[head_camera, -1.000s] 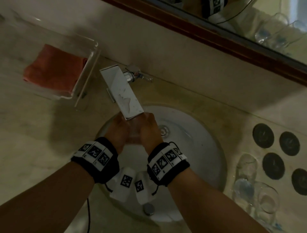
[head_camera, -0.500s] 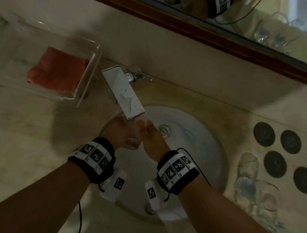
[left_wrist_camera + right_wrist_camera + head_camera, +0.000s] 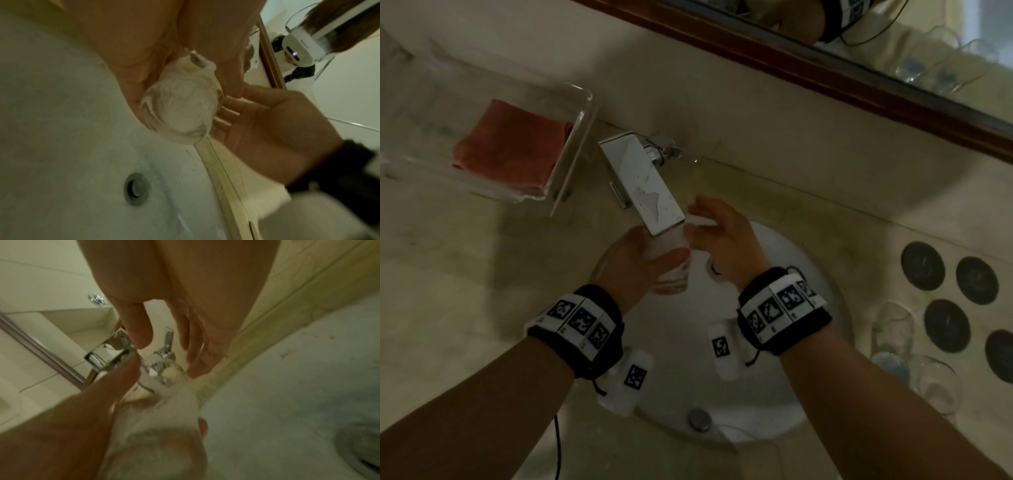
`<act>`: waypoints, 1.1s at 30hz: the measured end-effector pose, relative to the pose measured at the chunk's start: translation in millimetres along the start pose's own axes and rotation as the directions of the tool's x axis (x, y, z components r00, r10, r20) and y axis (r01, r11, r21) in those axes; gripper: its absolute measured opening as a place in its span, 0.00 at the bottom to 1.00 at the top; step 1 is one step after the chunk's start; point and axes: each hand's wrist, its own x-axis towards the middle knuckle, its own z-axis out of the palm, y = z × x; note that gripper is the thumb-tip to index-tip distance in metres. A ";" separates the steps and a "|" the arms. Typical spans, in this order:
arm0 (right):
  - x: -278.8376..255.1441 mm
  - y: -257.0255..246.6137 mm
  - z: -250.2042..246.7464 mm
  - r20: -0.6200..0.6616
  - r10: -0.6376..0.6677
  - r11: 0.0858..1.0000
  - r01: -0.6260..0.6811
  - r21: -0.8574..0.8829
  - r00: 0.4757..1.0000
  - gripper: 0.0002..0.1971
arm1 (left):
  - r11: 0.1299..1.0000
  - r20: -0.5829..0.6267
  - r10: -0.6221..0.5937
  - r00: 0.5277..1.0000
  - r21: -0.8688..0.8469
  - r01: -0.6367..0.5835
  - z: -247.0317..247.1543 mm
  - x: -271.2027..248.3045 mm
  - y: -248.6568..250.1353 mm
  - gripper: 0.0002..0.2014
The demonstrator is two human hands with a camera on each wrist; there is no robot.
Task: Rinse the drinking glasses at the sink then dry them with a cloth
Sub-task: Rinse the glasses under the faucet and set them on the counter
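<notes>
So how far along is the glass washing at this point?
Early on, it seems. The left hand grips one drinking glass under the faucet over the sink, with the right hand open beside it. Nothing looks dried: the orange cloth lies folded in its clear tray. Three more glasses wait on the counter; rinsed or not, I cannot tell.

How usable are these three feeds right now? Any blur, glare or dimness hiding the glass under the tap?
Head view: dim, corners dark; the glass in the left hand reads faintly against the pale sink. Left wrist view: sharpest, the glass base shows clearly, the edges are soft. Right wrist view: the near glass is blurred; glare on the chrome tap, and the right hand is open.
</notes>
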 end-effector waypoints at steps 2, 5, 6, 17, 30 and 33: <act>4.7 -13.5 -3.9 -0.046 -0.040 0.998 0.042 0.046 0.998 0.33 | 1.000 -0.029 -0.004 1.000 0.024 0.005 -2.0 -1.3 -2.4 0.38; 14.4 -31.1 -2.5 -0.041 -0.096 0.995 0.097 0.028 0.995 0.38 | 0.990 -0.038 -0.133 0.990 -0.053 0.131 -3.4 -1.4 -8.4 0.27; 18.0 -35.4 -0.6 -0.031 -0.106 0.994 0.106 0.013 0.994 0.37 | 0.984 -0.042 -0.175 0.984 -0.033 0.174 -2.6 -1.9 -8.6 0.26; -1.8 -20.0 0.7 0.054 -0.089 0.994 0.092 -0.055 0.995 0.32 | 0.857 0.040 -0.499 0.865 0.170 0.487 4.5 -0.6 -19.3 0.33; -175.9 66.2 -40.9 -0.573 -0.011 0.991 -0.069 -0.118 0.820 0.13 | 0.838 0.428 -0.310 0.849 0.545 0.031 88.5 -53.2 -17.3 0.44; -213.5 79.4 -64.3 -0.695 -0.084 0.987 -0.036 -0.156 0.714 0.12 | 0.803 0.556 -0.194 0.808 0.563 -0.195 120.0 -76.8 -23.1 0.41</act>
